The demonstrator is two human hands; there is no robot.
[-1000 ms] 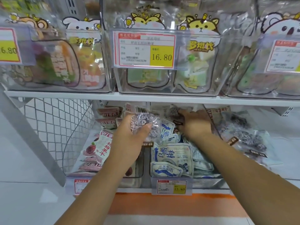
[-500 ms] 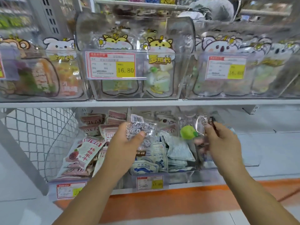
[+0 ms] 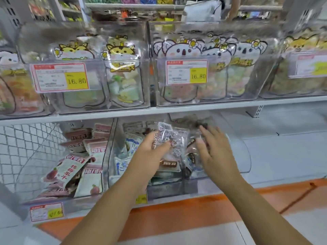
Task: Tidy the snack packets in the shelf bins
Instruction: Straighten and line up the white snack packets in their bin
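Left hand [image 3: 152,151] gripped a clear crinkled plastic packet of dark sweets [image 3: 167,138], thumb across its front, held over the clear plastic middle bin [image 3: 110,152]. Right hand [image 3: 214,152] was just beside it, fingers straight and spread over a second transparent packet [image 3: 192,144]; contact blurred, cannot tell. Blue-and-white foil packets [image 3: 122,167] lay below the left hand. Pink-and-white packets [image 3: 85,174] filled the bin further left.

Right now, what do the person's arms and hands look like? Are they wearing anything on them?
The left forearm and right forearm are bare to the picture's bottom edge: no sleeves show. The left hand and right hand wear no gloves, and I see no watch, bracelet or ring, though the picture is somewhat blurred.
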